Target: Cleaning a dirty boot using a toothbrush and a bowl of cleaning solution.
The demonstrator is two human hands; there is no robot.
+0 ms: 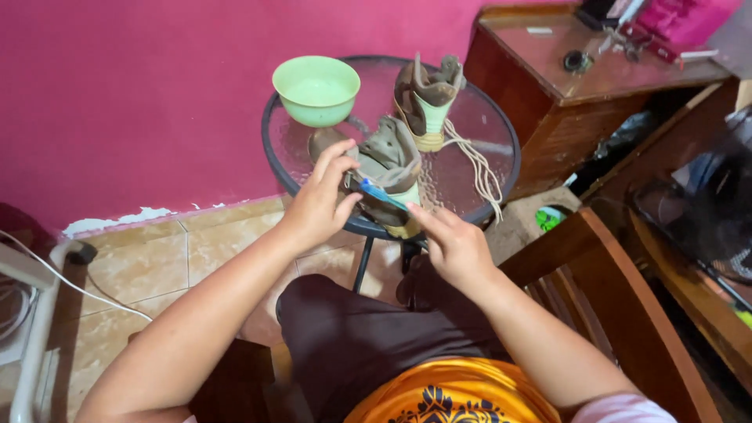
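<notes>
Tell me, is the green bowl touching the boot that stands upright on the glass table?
Apart. In the head view, a clear strip of glass tabletop shows between the green bowl and the upright boot.
</notes>
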